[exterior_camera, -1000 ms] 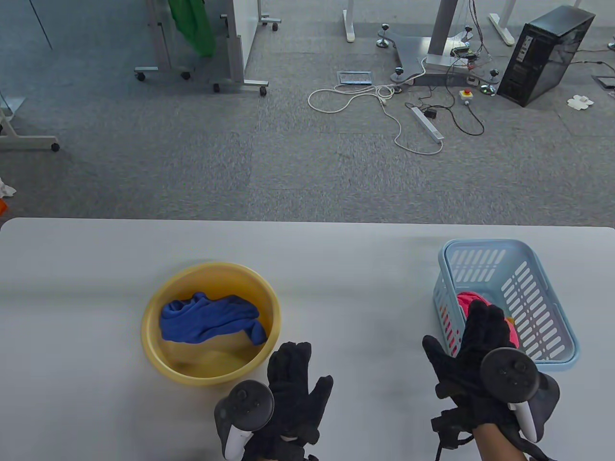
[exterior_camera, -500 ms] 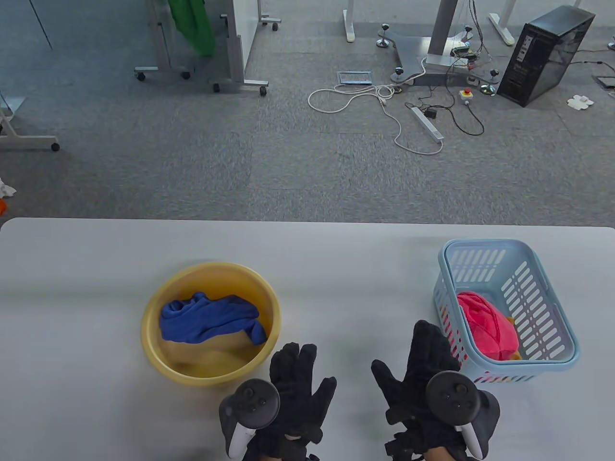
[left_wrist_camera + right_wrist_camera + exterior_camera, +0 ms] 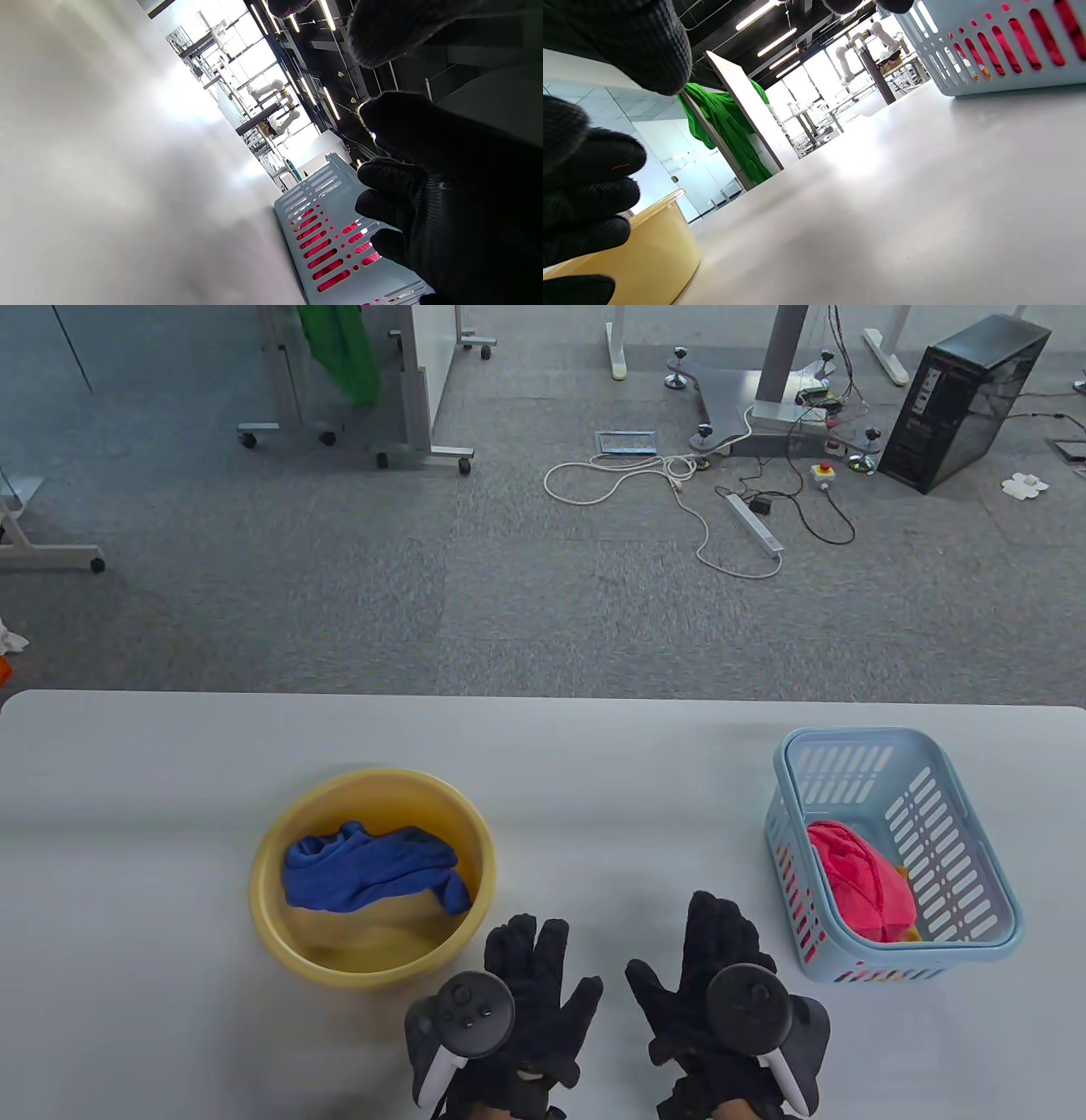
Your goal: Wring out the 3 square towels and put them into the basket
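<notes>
While both grips, left hand (image 3: pixel 530 997) and right hand (image 3: pixel 708 984), hover spread, empty: bare table (image 3: pixel 611 814) between basin (image 3: pixel 280 848), basket (image 3: pixel 959 780).

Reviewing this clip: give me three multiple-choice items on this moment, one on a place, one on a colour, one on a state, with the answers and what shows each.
1. Where does the blue towel lie?
A. In the yellow basin
B. In the basket
C. On the bare table

2. What colour is the big towel in the light blue basket?
A. Green
B. Pink
C. White

3. What are the two hands doing?
A. Both grip a towel
B. One presses the basin rim
C. Both are empty, fingers straight

Answers:
1 A: the towel sits inside the yellow basin, left of the hands.
2 B: the pink towel fills the basket's near end.
3 C: the left hand and the right hand hang over the table, holding nothing.
</notes>
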`<state>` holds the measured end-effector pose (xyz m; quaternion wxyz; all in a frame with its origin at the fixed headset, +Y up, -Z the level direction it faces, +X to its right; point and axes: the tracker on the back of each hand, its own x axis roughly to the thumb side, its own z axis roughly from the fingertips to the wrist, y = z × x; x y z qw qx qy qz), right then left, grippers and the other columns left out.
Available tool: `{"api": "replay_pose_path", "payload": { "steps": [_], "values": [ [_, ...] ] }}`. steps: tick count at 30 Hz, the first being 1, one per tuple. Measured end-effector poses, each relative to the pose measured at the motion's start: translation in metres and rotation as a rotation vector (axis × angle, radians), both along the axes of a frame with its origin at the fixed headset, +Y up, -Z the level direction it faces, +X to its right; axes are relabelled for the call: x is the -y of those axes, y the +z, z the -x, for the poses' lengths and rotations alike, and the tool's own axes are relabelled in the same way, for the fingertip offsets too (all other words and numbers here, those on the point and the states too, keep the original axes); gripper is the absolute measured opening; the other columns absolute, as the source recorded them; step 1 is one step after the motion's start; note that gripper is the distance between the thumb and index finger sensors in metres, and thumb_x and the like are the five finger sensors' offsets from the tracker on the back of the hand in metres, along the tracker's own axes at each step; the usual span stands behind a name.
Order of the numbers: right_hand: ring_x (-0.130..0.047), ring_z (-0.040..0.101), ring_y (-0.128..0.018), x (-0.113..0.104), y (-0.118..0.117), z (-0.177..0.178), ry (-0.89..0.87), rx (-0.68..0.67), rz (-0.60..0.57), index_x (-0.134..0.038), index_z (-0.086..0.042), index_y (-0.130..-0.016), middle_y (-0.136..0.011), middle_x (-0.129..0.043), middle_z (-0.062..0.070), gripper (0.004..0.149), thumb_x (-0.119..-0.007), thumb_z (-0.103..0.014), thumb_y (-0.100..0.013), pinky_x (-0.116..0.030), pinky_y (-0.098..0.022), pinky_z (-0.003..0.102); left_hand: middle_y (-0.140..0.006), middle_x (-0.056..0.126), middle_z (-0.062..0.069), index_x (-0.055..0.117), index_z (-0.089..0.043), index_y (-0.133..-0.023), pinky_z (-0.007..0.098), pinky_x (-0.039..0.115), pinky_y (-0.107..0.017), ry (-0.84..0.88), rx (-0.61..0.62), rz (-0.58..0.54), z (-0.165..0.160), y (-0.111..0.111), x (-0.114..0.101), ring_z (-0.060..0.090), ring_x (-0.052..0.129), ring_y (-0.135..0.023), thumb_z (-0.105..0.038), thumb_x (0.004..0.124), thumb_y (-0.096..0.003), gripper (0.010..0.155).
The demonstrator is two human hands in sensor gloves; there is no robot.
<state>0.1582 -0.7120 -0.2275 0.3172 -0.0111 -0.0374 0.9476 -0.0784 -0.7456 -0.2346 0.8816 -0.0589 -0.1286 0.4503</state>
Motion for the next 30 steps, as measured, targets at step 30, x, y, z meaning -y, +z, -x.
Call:
{"api": "replay_pose_path", "payload": {
  "steps": [30],
  "values": [
    [-0.032,0.063,-0.1,-0.013,0.011,-0.016,-0.153,-0.043,0.022,-0.029,-0.01,-0.115,-0.115,-0.031,0.032,0.096,-0.085,-0.057,-0.053,-0.026,-0.069,0.078,-0.118,0.014,0.015,0.036,-0.026,-0.118,0.073,0.021,-0.071,-0.371,0.068,-0.22,0.008,-0.035,-0.079,0.045,0.005,-0.109,-0.054,0.08,-0.0559,0.081]
  ]
}}
